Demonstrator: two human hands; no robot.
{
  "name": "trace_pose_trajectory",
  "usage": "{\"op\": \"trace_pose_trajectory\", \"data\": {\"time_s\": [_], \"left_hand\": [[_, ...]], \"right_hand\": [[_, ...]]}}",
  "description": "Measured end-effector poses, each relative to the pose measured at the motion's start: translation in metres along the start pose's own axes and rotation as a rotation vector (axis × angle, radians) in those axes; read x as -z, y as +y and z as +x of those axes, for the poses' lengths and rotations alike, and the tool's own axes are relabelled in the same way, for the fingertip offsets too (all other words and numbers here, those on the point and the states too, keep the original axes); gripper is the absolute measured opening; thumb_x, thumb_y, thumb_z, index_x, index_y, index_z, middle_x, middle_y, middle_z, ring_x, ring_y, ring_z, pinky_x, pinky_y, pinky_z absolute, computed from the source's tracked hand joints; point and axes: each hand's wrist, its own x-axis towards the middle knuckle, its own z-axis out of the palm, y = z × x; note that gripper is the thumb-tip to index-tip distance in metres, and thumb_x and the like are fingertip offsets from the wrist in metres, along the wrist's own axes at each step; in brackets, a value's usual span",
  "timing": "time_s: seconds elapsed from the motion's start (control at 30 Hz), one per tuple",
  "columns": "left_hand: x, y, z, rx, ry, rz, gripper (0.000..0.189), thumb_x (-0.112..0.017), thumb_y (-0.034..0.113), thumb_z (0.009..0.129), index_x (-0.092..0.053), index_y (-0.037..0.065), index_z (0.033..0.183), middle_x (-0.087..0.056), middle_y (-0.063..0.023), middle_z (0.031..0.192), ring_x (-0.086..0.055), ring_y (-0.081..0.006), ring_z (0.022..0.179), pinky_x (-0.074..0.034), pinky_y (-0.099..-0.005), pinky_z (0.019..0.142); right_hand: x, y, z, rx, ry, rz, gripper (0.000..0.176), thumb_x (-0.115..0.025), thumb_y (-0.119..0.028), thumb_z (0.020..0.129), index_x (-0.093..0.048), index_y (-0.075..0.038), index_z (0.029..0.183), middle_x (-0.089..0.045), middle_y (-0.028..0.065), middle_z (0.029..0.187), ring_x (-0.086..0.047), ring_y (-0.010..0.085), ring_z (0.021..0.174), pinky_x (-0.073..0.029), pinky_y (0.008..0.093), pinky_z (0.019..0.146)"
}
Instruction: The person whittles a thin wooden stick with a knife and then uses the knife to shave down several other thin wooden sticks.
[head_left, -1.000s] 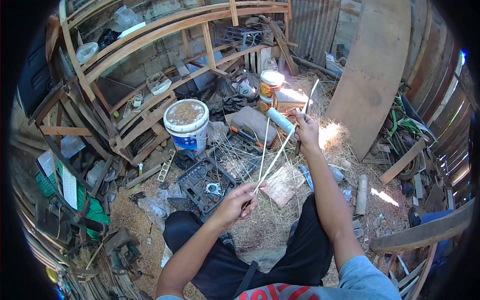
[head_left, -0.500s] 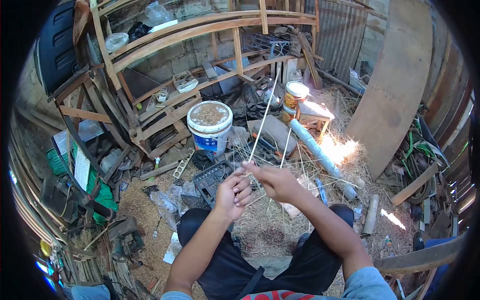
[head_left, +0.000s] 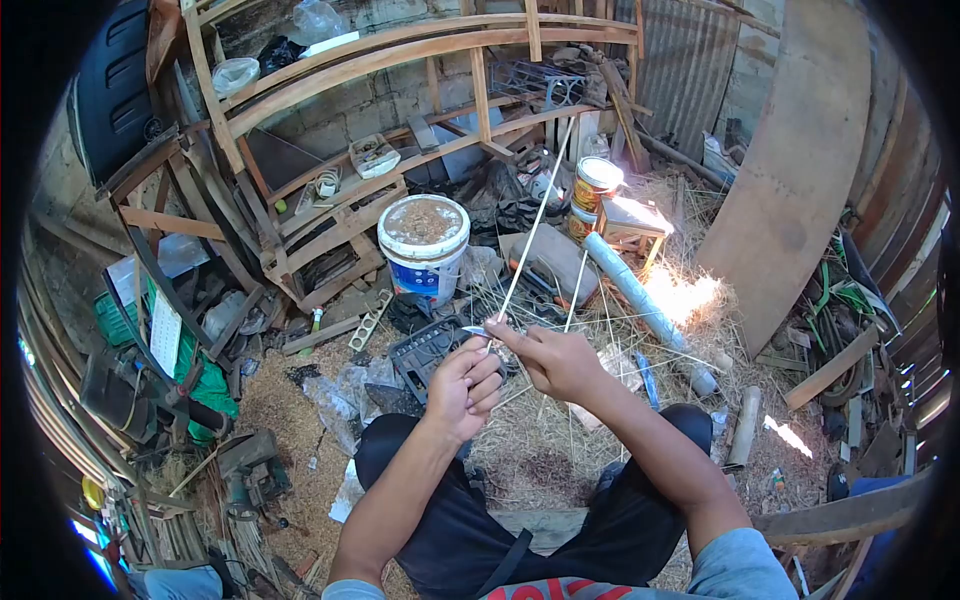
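Note:
My left hand [head_left: 464,392] is closed around the lower end of a long thin stick [head_left: 537,220], which slants up and away from me. Close against it, my right hand [head_left: 552,360] is closed, its index finger and thumb by the stick. A small knife's blade [head_left: 475,331] pokes out leftward between the hands; its handle is hidden, seemingly in my right hand. Below the hands, more thin sticks [head_left: 574,290] lie or lean over the littered ground. An open dark tool case [head_left: 425,355] lies just beyond my left hand.
A white-and-blue bucket [head_left: 423,245] stands ahead, left of stacked yellow tins [head_left: 597,180] and a small wooden stool [head_left: 635,220]. A pale pipe [head_left: 640,300] lies to the right. A wide board [head_left: 790,180] leans at the right; a wooden frame [head_left: 430,70] spans the back.
The blade now shows beside my left fingers, where it was hardly visible before. Both hands stay close together on the stick, and the view has shifted slightly.

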Motion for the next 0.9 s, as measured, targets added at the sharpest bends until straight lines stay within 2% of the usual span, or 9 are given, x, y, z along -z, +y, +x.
{"op": "trace_pose_trajectory", "data": {"time_s": [0.3, 0.43, 0.57, 0.6, 0.73, 0.83, 0.9], "left_hand": [[0.002, -0.001, -0.002, 0.044, -0.068, -0.012, 0.053, -0.033, 0.006, 0.096, -0.030, 0.006, 0.149, -0.026, 0.0059, 0.056, -0.021, -0.0046, 0.038, -0.020, -0.0202, 0.033], [0.006, 0.001, -0.006, 0.104, -0.114, -0.050, 0.055, -0.034, 0.005, 0.096, -0.027, 0.005, 0.150, -0.025, 0.0057, 0.056, -0.021, -0.0045, 0.039, -0.020, -0.0203, 0.033], [0.012, -0.003, -0.019, 0.196, -0.118, -0.071, 0.058, -0.036, 0.003, 0.094, -0.025, 0.006, 0.151, -0.026, 0.0055, 0.056, -0.022, -0.0044, 0.039, -0.020, -0.0198, 0.034], [0.012, -0.003, -0.023, 0.210, -0.124, -0.055, 0.059, -0.036, 0.003, 0.094, -0.024, 0.006, 0.152, -0.026, 0.0055, 0.056, -0.022, -0.0044, 0.039, -0.020, -0.0197, 0.034], [0.017, -0.001, -0.049, 0.271, -0.096, -0.012, 0.056, -0.037, 0.005, 0.097, -0.024, 0.004, 0.151, -0.026, 0.0066, 0.057, -0.022, -0.0036, 0.040, -0.020, -0.0184, 0.035], [0.030, 0.003, -0.076, 0.304, -0.064, -0.027, 0.056, -0.038, 0.006, 0.097, -0.023, 0.002, 0.151, -0.026, 0.0064, 0.057, -0.022, -0.0037, 0.040, -0.021, -0.0184, 0.036], [0.041, 0.009, -0.097, 0.329, -0.043, -0.053, 0.057, -0.038, 0.005, 0.096, -0.022, 0.001, 0.151, -0.026, 0.0061, 0.057, -0.022, -0.0038, 0.041, -0.021, -0.0186, 0.036]], "right_hand": [[0.008, 0.023, 0.003, -0.079, 0.093, -0.073, 0.061, -0.060, -0.014, 0.084, -0.048, -0.033, 0.140, -0.055, 0.0047, 0.070, -0.059, 0.0246, 0.055, -0.048, 0.0371, 0.047], [0.014, 0.034, 0.001, -0.100, 0.113, -0.096, 0.060, -0.059, -0.013, 0.084, -0.048, -0.034, 0.139, -0.054, 0.0047, 0.068, -0.059, 0.0259, 0.057, -0.049, 0.0392, 0.051], [0.026, 0.072, -0.005, -0.247, 0.156, -0.099, 0.055, -0.057, -0.011, 0.085, -0.052, -0.029, 0.136, -0.061, 0.0071, 0.074, -0.063, 0.0284, 0.066, -0.050, 0.0398, 0.056], [0.029, 0.080, -0.003, -0.221, 0.266, -0.096, 0.052, -0.056, -0.011, 0.086, -0.053, -0.027, 0.136, -0.063, 0.0087, 0.076, -0.063, 0.0302, 0.068, -0.051, 0.0409, 0.059], [0.044, 0.113, -0.008, -0.351, 0.255, -0.070, 0.053, -0.056, -0.005, 0.085, -0.054, -0.022, 0.136, -0.064, 0.0193, 0.083, -0.064, 0.0334, 0.072, -0.050, 0.0397, 0.066], [0.055, 0.130, -0.015, -0.309, 0.358, -0.072, 0.050, -0.056, -0.007, 0.088, -0.055, -0.023, 0.135, -0.065, 0.0203, 0.085, -0.064, 0.0351, 0.074, -0.051, 0.0400, 0.067], [0.059, 0.145, -0.023, -0.416, 0.359, -0.055, 0.045, -0.055, -0.009, 0.090, -0.057, -0.021, 0.133, -0.066, 0.0209, 0.086, -0.065, 0.0365, 0.078, -0.051, 0.0416, 0.070]]}}
